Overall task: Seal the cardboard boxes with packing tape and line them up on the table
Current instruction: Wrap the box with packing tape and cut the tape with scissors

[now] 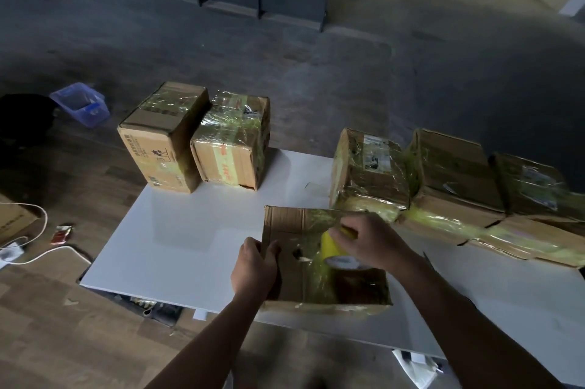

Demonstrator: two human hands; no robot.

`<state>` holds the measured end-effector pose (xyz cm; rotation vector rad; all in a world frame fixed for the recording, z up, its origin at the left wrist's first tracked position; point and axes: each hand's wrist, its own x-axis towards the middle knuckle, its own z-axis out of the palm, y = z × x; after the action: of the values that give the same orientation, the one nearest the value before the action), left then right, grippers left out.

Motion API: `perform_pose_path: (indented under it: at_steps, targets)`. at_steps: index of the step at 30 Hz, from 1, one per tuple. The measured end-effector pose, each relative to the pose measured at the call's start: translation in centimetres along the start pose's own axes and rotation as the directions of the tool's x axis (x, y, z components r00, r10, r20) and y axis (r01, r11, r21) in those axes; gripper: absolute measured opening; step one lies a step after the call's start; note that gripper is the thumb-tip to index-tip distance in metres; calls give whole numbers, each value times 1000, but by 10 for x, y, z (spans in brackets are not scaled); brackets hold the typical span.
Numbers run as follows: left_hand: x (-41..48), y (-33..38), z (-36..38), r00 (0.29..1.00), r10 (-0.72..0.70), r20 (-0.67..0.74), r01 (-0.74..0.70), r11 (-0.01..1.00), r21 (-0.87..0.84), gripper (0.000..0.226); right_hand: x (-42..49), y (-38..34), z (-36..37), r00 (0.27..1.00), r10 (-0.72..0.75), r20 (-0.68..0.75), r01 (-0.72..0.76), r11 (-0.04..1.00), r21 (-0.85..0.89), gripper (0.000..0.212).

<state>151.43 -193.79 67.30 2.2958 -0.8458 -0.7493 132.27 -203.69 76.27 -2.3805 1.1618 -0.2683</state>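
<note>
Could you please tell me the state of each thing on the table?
Near box, lying flat, partly taped, left hand grips its left edge.
Tape roll, gripped by right hand, on that box's top.
Two far boxes, taped, standing side by side.
Three right boxes, taped, in a row.

The table [190, 236] is smooth, matt white. On its far edge, cardboard boxes [231, 141] gleam under crinkled glossy film; at its near edge, a creased cardboard box [291, 227] bears a shiny yellow tape roll [332, 246].
</note>
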Motion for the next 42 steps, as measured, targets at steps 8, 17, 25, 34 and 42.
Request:
perform_pose_path:
  at_steps: [8,17,25,34,42]
  targets:
    - [-8,6,-2,850,502,-157,-443,844,301,34,-3,6,-2,998,50,29,-48,995,-89,42]
    - [-42,4,16,674,629,387,-733,499,463,79,-10,19,1,997,79,5,-79,986,150,44]
    - [-43,10,9,681,553,480,-730,467,499,92,-20,35,-3,989,141,36,-144,922,358,36]
    - [-48,28,18,666,555,498,-744,452,492,93,-17,41,-9,994,63,-91,-69,996,-64,46]
    - [-52,35,48,631,589,504,-776,467,424,89,-34,63,-21,981,194,25,-190,920,344,39]
